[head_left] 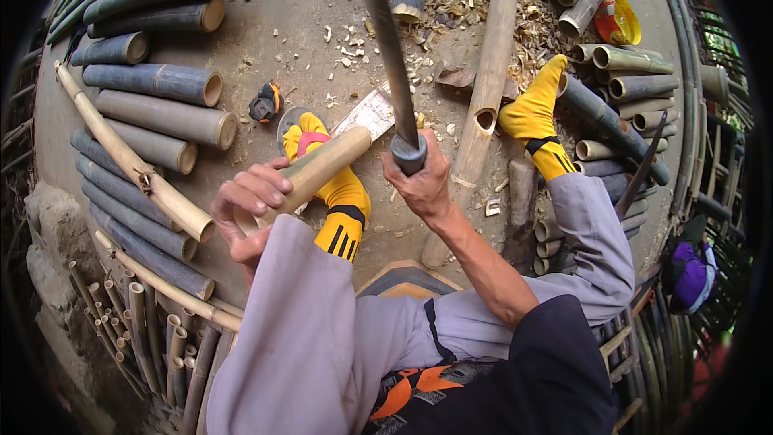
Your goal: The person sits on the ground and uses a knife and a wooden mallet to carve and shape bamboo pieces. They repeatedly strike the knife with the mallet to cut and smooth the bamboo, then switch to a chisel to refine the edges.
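1. The pale bamboo section [322,167] slants up and rightward from the left hand [254,193], crossing above the yellow-socked left foot [342,189]; its far end is just left of the right hand [425,184].
2. The left hand is curled around the section's near end, thumb and fingers on opposite sides.
3. The right hand is closed around the grey cylindrical handle of a machete [388,40], whose long, dark blade extends to the upper edge of the view.
4. A whitish, scuffed board [369,115] lies beneath the section's far end; whether the two touch, I cannot tell.
5. The left foot wears a sandal with a red strap [309,142]. Near it lies a small black-and-orange object [266,102], possibly a tape measure.
6. To the right, a long bamboo pole [489,64] with an oval hole lies just beside the yellow-socked right foot [538,105].
7. Wood chips [459,4] litter the ground around the pole's upper part.
8. Thick bamboo lengths [165,122] lie in a row on the left; more cut bamboo pieces [632,59] are stacked on the right, below a red-and-yellow tub [617,22].
9. Thin bamboo canes [141,326] are bunched at lower left, beside a rough rock [60,250].
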`<state>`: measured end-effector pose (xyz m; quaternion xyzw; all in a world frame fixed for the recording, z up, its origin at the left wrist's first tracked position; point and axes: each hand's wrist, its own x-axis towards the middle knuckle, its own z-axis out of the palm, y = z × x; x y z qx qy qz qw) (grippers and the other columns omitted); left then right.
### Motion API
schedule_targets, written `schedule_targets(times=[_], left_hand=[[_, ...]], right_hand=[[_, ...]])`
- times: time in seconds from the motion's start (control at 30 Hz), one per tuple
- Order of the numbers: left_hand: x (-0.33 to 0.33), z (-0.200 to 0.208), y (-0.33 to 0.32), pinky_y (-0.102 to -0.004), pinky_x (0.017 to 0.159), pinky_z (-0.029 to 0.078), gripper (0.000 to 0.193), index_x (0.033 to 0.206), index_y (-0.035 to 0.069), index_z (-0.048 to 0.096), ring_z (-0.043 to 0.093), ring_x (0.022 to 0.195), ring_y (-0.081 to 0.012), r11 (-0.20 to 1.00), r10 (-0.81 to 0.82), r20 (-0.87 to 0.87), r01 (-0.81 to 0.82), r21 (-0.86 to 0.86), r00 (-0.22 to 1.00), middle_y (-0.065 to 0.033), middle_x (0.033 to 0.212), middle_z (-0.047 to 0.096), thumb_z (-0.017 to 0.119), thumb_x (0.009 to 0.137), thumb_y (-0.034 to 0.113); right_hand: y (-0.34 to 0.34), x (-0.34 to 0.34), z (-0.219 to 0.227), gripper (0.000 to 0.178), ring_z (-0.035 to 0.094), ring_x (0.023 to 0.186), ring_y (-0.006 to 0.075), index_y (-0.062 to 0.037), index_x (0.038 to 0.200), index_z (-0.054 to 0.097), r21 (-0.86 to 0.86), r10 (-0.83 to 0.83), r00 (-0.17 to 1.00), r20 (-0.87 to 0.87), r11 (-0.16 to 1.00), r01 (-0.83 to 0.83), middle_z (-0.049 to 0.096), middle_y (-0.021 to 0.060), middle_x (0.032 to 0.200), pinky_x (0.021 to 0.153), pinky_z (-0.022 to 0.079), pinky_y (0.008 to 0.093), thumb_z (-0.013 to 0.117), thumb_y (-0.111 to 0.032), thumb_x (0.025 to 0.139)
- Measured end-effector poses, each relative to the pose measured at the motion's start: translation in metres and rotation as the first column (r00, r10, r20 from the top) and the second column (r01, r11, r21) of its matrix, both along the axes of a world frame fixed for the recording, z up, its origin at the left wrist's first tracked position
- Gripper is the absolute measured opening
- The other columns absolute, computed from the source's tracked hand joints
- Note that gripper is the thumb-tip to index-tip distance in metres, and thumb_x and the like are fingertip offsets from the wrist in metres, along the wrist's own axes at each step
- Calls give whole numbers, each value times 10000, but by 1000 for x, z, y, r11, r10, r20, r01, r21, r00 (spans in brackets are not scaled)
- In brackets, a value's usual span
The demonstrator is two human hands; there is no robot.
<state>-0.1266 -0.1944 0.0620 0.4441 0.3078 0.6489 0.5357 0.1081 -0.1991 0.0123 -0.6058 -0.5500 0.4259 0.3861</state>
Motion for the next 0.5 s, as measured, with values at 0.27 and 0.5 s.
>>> schedule_targets(times=[0.27,0.5], left_hand=[[-6,-1,-1,-547,945,414,241,742,84,544,614,769,-273,993,-111,-59,113,27,992,-87,724,609,673,580,207],[-2,8,2,-545,959,404,235,668,81,552,622,772,-281,979,-205,-36,204,-21,978,-86,672,614,715,565,215]], right_hand=[[-7,10,-33,348,689,708,300,-1,955,494,-325,204,970,135,934,-151,659,189,766,586,537,365,730,-180,772],[-15,9,-49,355,667,662,275,-7,943,493,-155,145,978,152,980,-121,653,162,746,567,517,369,739,-175,750]])
